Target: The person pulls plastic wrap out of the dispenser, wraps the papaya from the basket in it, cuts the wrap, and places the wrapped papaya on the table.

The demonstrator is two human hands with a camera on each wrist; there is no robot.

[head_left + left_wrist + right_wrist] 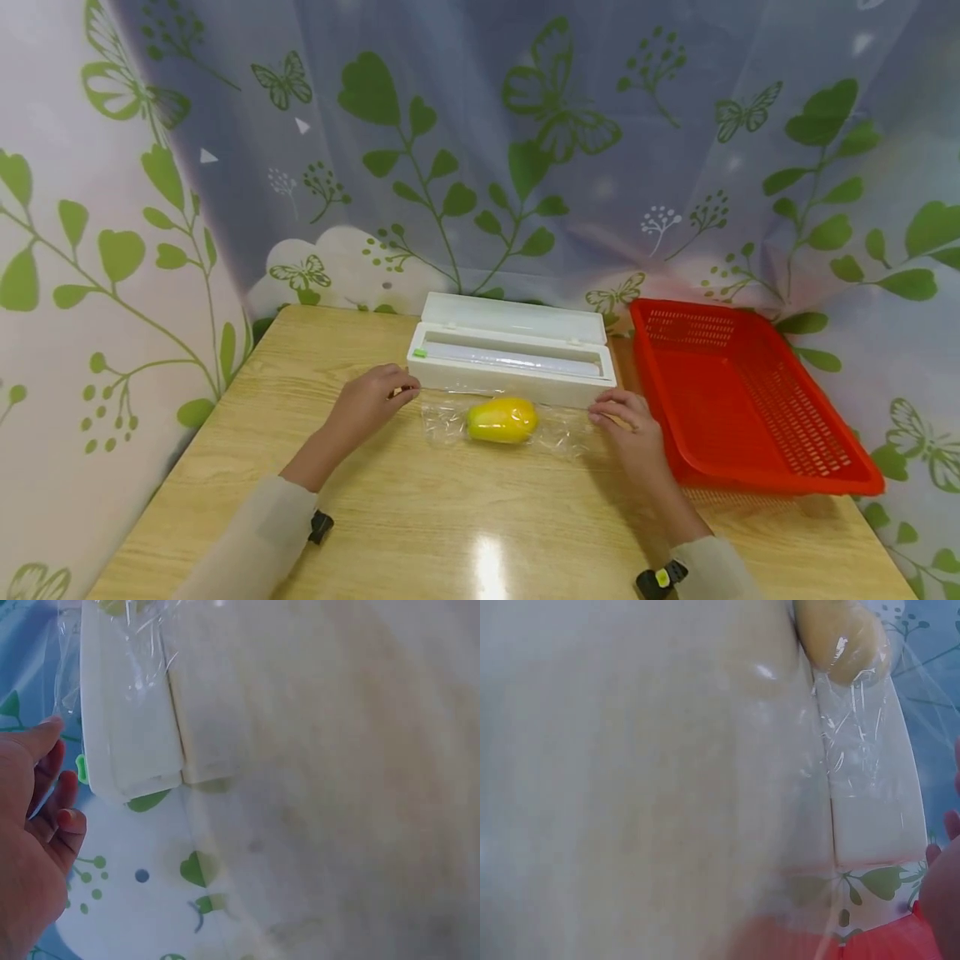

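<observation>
Head view.
Fruit (pixel 504 420): one, yellow; lies in the middle of a clear film (pixel 558 427) on the table (pixel 390 517), just in front of the box (pixel 517 387).
Film: spreads to both sides of the fruit, creased at either end. Whether it is cut from the roll (pixel 510 358) cannot be told.
Box: white, lid (pixel 513 318) raised at the back, roll inside, green tab (pixel 420 353) at the left end.
Left hand (pixel 372 398): thumb and finger brought together at the film's far left corner.
Right hand (pixel 628 421): thumb and fingers appear to pinch the film's far right corner, beside the box.
Basket (pixel 787 483): red, perforated, to the right.
Step in hand, as judged: drawing the film round the fruit. Best done with both corners held level and taut, the fruit kept central, the creases eased out before the film clings to itself.

Left wrist view.
Left hand: thumb tip at the film's edge, other fingers loosely bent. A light, even pull should spare the thin edge from tearing.

Right wrist view.
Fruit: shiny under wrinkled film, against the box.
Right hand: partly out of frame; its grip cannot be told here. Pull should match the left's, lest the fruit roll.
</observation>
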